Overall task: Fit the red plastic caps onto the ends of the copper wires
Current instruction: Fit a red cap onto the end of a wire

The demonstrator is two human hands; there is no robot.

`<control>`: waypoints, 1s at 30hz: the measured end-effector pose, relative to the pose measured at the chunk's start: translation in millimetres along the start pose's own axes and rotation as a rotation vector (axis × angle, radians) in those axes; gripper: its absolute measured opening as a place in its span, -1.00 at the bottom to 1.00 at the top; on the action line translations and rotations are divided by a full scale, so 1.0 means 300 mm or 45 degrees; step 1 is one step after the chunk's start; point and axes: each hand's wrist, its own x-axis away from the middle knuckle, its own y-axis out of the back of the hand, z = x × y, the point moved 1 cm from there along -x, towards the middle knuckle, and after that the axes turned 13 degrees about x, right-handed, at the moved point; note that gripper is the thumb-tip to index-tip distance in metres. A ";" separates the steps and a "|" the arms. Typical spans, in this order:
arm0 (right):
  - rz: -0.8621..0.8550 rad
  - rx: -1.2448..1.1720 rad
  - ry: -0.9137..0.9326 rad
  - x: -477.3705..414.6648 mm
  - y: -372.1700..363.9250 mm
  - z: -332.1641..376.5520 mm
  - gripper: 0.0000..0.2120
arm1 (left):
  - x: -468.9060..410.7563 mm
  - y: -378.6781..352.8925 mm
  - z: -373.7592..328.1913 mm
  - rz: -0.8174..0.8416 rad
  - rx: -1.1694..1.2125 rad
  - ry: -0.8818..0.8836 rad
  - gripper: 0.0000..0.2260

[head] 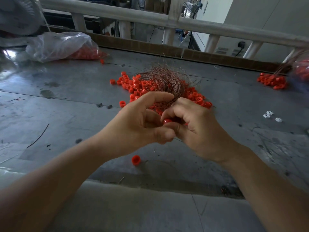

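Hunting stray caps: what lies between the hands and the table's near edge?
One loose red cap lies on the grey table there, seen in the head view.

We've got a grey metal table (66, 91); a crumpled clear plastic bag (55, 46) slumps near its far left corner, white scraps (268, 114) lie toward the right edge, and a pale round-barred railing (133, 15) runs beyond the far edge.

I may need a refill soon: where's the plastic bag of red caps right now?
In the head view, the plastic bag lies far left on the table, beyond and left of the loose cap pile and copper wires.
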 end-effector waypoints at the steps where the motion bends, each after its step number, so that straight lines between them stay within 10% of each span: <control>1: 0.002 0.005 0.001 0.002 -0.005 0.004 -0.84 | 0.001 -0.005 0.001 -0.014 -0.081 -0.038 -0.45; 22: 0.030 -0.008 -0.011 0.011 -0.004 0.010 -0.96 | 0.010 -0.013 0.002 0.075 0.108 0.012 -0.49; 30: -0.012 -0.194 -0.134 0.002 0.005 0.012 -0.68 | -0.013 0.020 -0.011 -0.110 0.266 0.061 -0.61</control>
